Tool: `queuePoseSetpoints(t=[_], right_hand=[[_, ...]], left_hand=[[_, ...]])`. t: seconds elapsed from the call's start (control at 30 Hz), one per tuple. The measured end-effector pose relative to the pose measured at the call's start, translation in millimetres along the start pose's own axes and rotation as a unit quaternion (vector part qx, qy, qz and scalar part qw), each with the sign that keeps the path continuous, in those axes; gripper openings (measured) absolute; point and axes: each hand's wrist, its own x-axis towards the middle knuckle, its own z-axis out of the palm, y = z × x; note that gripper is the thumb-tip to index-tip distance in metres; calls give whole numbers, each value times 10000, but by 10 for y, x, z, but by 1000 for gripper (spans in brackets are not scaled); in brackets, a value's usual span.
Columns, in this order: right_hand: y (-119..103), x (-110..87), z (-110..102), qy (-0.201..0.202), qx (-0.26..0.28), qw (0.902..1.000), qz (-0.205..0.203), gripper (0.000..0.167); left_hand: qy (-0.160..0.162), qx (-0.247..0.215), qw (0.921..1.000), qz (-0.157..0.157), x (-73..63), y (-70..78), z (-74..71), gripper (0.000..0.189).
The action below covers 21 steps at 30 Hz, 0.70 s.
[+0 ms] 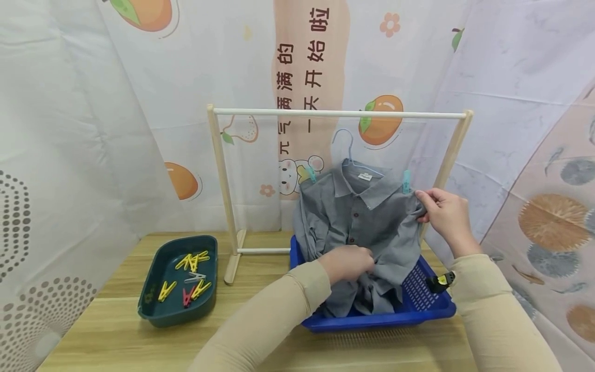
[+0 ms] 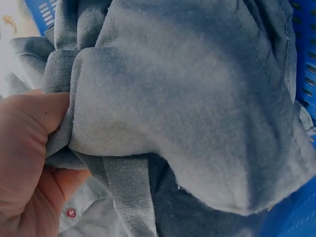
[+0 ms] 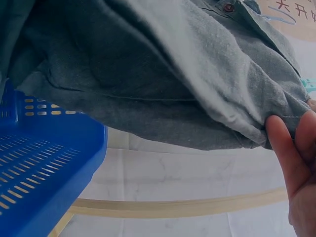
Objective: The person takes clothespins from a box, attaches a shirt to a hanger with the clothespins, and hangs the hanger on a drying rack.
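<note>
A grey button-up shirt [image 1: 353, 222] hangs on a light blue hanger [image 1: 349, 147], its collar upright and its lower part bunched in a blue basket [image 1: 372, 324]. Teal clothespins [image 1: 406, 182] clip both shoulders to the hanger. My right hand [image 1: 445, 214] pinches the shirt at the shoulder seam, just beside one clothespin; in the right wrist view, fingertips [image 3: 279, 129] press the cloth. Lower down, my left hand [image 1: 347, 262] grips a fold of the shirt, with the thumb [image 2: 49, 108] on top of the cloth. Some of its fingers are hidden behind the fabric.
Behind the shirt stands a wooden rack with a white rail [image 1: 288, 112]; the hanger hook sits below that rail. To the left, a dark green tray [image 1: 176, 319] holds several clothespins [image 1: 192, 263], yellow, red and grey. Printed cloth hangs around the wooden table [image 1: 107, 320].
</note>
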Motion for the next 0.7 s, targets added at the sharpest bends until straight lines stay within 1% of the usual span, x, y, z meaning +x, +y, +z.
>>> queuePoseSetpoints(t=[0.07, 0.13, 0.23, 0.3, 0.4, 0.53, 0.7], right_hand=[[1, 1, -10, 12, -7, 10000, 9, 37], [3, 0, -16, 0, -22, 10000, 15, 37], [1, -5, -19, -28, -40, 10000, 35, 37], [-4, -12, -19, -43, -21, 10000, 48, 38], [-10, -25, -30, -64, -3, 10000, 67, 38], [-17, -33, -58, -39, -48, 10000, 55, 37], [-28, -23, -103, -18, -112, 9999, 17, 37]], left_hand=[[130, -71, 9999, 30, -25, -15, -17, 33], [270, -41, 9996, 115, -49, -31, -31, 33], [383, -44, 9991, 150, -90, -51, -61, 33], [406, -61, 9991, 119, -111, -63, -86, 34], [353, -157, 9993, -6, -135, -80, -133, 36], [355, -130, 9993, -79, -155, -108, -203, 37], [548, -133, 9983, -130, -199, -151, -299, 34]])
